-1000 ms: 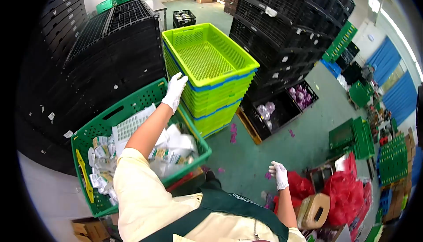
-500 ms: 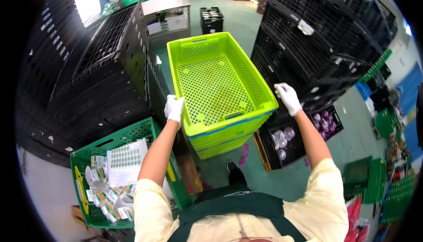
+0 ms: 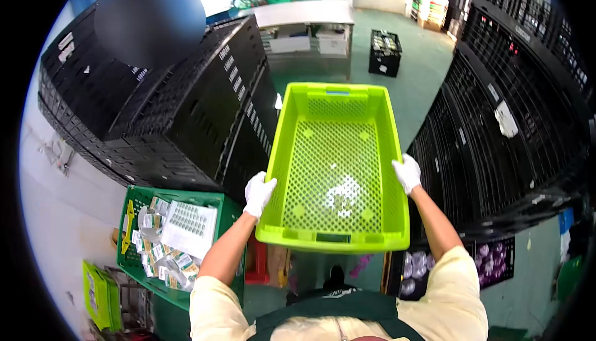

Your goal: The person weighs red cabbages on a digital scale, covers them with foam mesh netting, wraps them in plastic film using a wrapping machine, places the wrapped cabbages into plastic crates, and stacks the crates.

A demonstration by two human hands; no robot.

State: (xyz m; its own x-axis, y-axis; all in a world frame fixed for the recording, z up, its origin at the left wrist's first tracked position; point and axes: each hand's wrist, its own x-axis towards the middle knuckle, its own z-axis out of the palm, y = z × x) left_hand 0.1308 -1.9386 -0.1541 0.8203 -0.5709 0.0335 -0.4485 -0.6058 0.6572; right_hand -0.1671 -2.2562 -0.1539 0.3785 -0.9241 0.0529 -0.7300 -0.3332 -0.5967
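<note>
A lime-green perforated crate (image 3: 332,242) is in front of my body, its open top facing me and no goods inside. My left hand (image 3: 259,194), in a white glove, grips its left side. My gloved right hand (image 3: 407,174) holds the right side, fingers closed at the rim. At the lower left sits a dark green crate (image 3: 230,217) with small labelled packs (image 3: 180,259) and a white printed sheet (image 3: 189,227).
Tall black crate stacks stand at the left (image 3: 208,114) and right (image 3: 459,136). Ahead are a metal table (image 3: 304,12) and a filled black crate (image 3: 385,55). Purple produce (image 3: 492,263) lies in a crate at the lower right.
My right hand has moved in from the side onto the lime-green crate's right side. The view has turned left, and the crate now appears in the middle, between both hands.
</note>
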